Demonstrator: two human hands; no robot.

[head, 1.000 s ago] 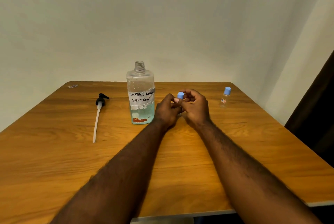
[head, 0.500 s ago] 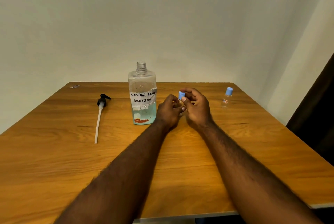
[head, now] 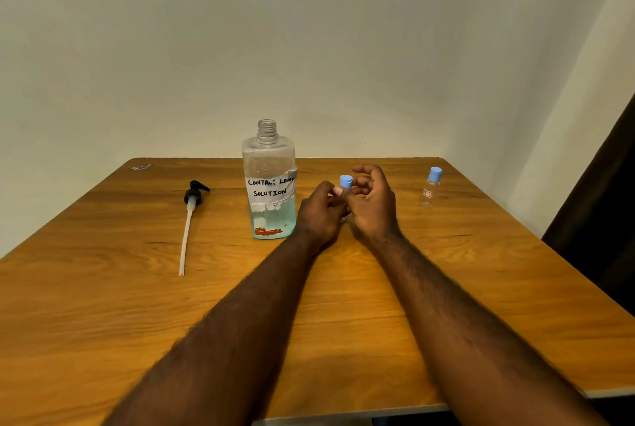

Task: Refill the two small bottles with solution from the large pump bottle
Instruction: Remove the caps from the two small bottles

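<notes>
The large clear bottle (head: 271,185), labelled "contact lens solution", stands open-necked at the table's middle, with pale blue liquid in its lower third. Its black pump with a long white tube (head: 189,219) lies flat to the left. My left hand (head: 321,212) is wrapped around a small bottle, whose body is hidden and whose blue cap (head: 345,181) pokes up. My right hand (head: 371,202) pinches that cap with its fingertips. A second small clear bottle with a blue cap (head: 430,187) stands upright to the right.
The wooden table (head: 446,288) meets a pale wall at its far edge. A small scrap (head: 141,167) lies at the far left corner. A dark curtain (head: 604,219) hangs beside the table's right edge.
My right fingers have shifted around the blue cap while my left hand kept hold of the small bottle. Nothing else on the table moved.
</notes>
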